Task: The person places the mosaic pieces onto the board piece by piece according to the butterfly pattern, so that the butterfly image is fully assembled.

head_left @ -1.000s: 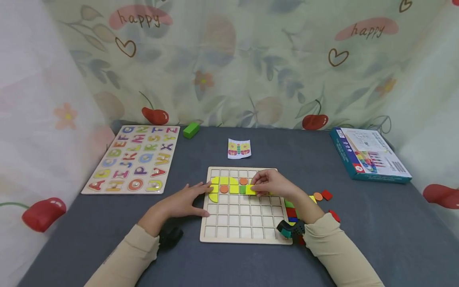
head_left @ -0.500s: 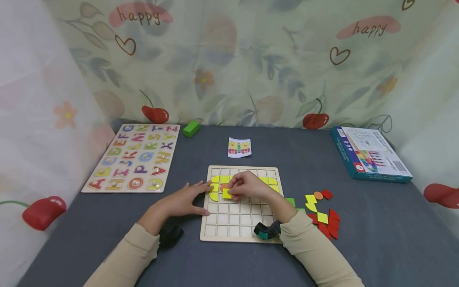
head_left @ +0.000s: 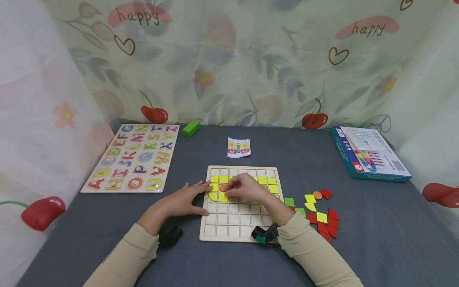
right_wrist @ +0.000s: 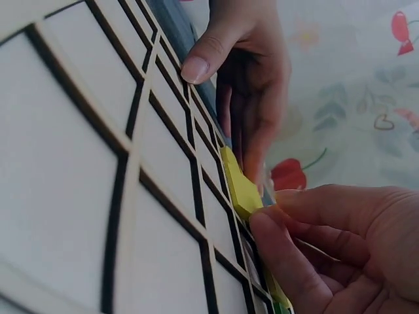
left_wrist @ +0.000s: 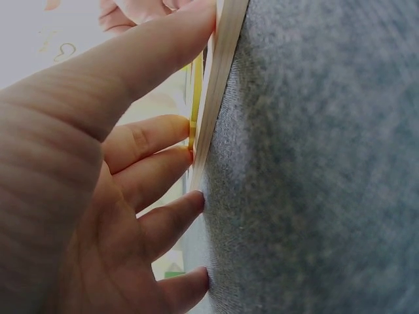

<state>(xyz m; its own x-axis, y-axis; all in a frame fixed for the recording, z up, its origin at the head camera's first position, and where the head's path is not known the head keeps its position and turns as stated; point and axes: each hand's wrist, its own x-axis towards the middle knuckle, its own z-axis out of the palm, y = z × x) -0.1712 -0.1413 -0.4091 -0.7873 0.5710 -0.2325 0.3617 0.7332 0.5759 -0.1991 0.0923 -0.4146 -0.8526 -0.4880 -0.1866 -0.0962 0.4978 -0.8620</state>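
My right hand (head_left: pixel 248 188) pinches a yellow square tile (head_left: pixel 223 197) between thumb and fingers, low over the wooden grid board (head_left: pixel 233 231). The tile lies right beside a yellow quarter-round tile (head_left: pixel 213 196) at the board's left side. My left hand (head_left: pixel 183 200) rests along the left edge with its fingers spread; in the left wrist view its thumb and fingertips touch the board's rim (left_wrist: pixel 219 85). More yellow tiles (head_left: pixel 274 189) and orange round tiles fill cells in the upper rows, partly hidden by my right hand.
Loose red, yellow and green tiles (head_left: pixel 322 217) lie right of the board. Behind it is a small butterfly pattern card (head_left: pixel 238 148). An alphabet board (head_left: pixel 130 159) lies at left, a green block (head_left: pixel 191 129) near the back, a flat box (head_left: pixel 373 153) at right.
My right hand has carried the yellow square tile leftward across the board, then lowered it beside the quarter-round tile. My left hand has stayed at the board's edge.
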